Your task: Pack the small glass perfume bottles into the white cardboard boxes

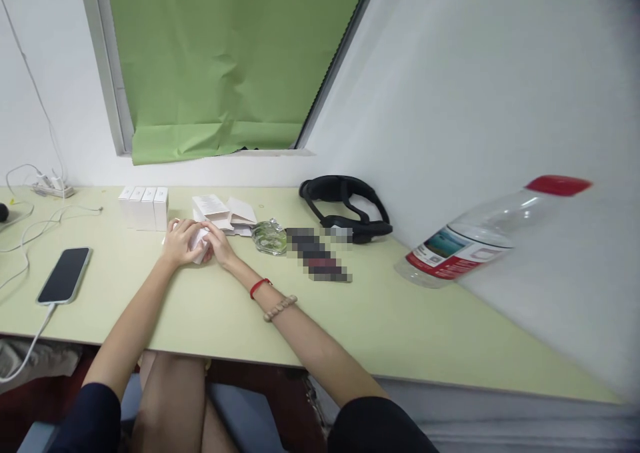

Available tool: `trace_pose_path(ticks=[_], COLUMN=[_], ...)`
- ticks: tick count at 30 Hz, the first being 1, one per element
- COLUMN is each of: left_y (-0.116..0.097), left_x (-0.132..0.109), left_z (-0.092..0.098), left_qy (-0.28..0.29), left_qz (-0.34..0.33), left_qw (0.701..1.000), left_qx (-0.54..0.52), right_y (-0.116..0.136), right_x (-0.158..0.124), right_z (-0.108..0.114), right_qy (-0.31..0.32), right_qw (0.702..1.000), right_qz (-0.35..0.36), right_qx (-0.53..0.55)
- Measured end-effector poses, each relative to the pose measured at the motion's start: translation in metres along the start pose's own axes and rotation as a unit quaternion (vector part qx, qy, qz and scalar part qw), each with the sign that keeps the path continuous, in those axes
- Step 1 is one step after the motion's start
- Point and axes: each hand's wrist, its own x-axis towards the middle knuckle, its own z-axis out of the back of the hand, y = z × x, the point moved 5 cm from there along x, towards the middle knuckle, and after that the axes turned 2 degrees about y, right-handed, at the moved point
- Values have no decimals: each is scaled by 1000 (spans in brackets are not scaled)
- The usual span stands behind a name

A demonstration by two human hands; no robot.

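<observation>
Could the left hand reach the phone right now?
Probably yes: only bare desk lies between the left hand and the phone. That hand and the right hand are both on a small white box, so it must let go first.

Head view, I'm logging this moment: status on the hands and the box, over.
Left hand and right hand both grip small white box at table. Opened cartons close behind; glass bottle to its right, apart.

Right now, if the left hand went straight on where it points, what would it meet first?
The left hand points at the small white cardboard box it holds together with the right hand, so it meets that first. Beyond, probably, lie the opened white cartons.
</observation>
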Motion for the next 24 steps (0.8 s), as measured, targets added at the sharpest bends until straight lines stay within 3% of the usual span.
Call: trace_pose_path(ticks=[2, 6, 12, 17, 24], left_y=[-2, -2, 13, 24, 24], left_x=[1, 2, 3, 3, 3], left_z=[-2, 0, 3, 6, 7], left_qy=[26, 21, 31, 26, 27], left_qz=[6, 26, 58, 105, 125], left_qw=[1000, 999, 996, 993, 991], left_qx=[3, 33, 55, 51, 50], right_y=[-1, 0, -1, -5, -4], right_x=[2, 4, 3, 5, 4], right_z=[1, 1, -2, -4, -5], right_qy=[-5, -26, -49, -18, -9], right_qw=[1000, 1000, 999, 1000, 999], right_qz=[-8, 9, 11, -18, -45], right_qx=[-5, -12, 7, 14, 24])
